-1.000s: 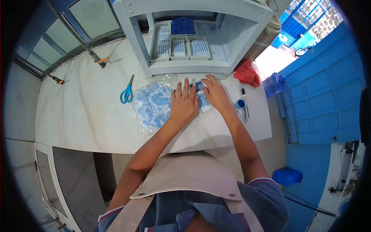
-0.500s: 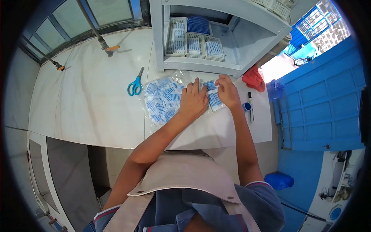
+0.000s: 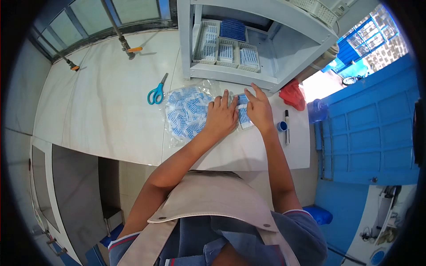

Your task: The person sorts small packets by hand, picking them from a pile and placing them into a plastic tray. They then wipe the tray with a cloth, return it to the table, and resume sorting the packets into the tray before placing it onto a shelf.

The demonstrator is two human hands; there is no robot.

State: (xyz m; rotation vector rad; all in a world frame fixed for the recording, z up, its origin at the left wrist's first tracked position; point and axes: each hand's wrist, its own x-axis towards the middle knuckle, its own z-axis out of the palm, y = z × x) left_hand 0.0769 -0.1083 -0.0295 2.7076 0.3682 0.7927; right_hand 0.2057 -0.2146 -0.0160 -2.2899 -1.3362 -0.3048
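My left hand (image 3: 222, 115) lies with its fingers stretched out, between a clear plastic bag (image 3: 171, 133) and a small pale container. Many small white sachets with blue print (image 3: 186, 111) fill the bag. Rows of similar blue-printed sachets (image 3: 244, 116) sit in the small container, partly covered by both hands. At its right side is my right hand (image 3: 260, 111), its fingers apart and pointing forward, the thumb side near the sachets. No object shows in either hand. Left of the bag lie teal-handled scissors (image 3: 155, 95), blades pointing away.
A grey shelf unit (image 3: 230, 79) stands at the back, holding white baskets (image 3: 205, 53) with printed packets and a blue stack (image 3: 233, 30). To the right are a marker (image 3: 287, 128), a small blue round container (image 3: 282, 127) and a red cloth (image 3: 292, 95). A valve (image 3: 130, 51) sticks up at the back left.
My right hand has gone from bent fingers over the sachets to fingers stretched forward, shifting slightly left. My left hand stays in place. The view has tilted slightly.
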